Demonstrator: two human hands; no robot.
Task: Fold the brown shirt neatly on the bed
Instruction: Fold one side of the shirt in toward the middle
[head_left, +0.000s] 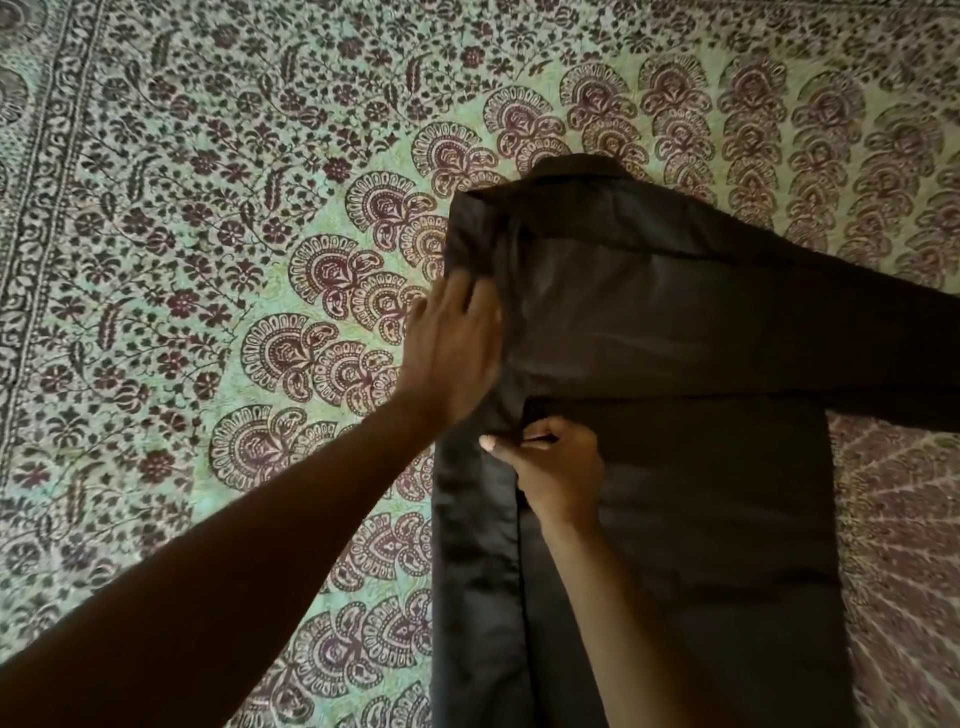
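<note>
Brown shirt (675, 467) left edge folded — hands (452, 353) (556, 467) pressing; bedspread (208, 260) open leftward.

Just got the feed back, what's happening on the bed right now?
A person is folding a brown shirt laid collar-away on a patterned bedspread. The left hand lies flat on the shirt's folded left edge, the right hand pinches fabric just below it, and one sleeve stretches out to the right, not yet folded.
</note>
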